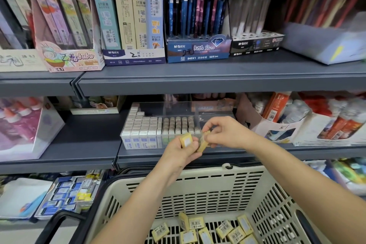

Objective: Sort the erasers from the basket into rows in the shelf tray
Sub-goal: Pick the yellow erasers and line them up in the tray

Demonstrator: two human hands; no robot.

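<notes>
Eraser (186, 140) held in left hand (183, 152), another in right hand (224, 132), shelf tray (124, 136) set just behind them, basket (208, 175) placed below, loose erasers (224, 229) inside.

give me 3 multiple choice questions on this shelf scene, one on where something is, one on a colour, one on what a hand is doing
1. Where does the clear tray stand?
A) on the middle shelf, above the basket
B) inside the basket
C) on the top shelf

2. What colour are the loose erasers in the basket?
A) blue
B) yellow
C) red

3. What is the left hand doing?
A) hanging open
B) pressing on the basket rim
C) gripping a yellow eraser

Answers:
1 A, the tray sits on the shelf behind both hands, with the basket below.
2 B, their wrappers are yellow with barcode labels.
3 C, its fingers curl round the eraser, while the right hand pinches a second eraser.
</notes>
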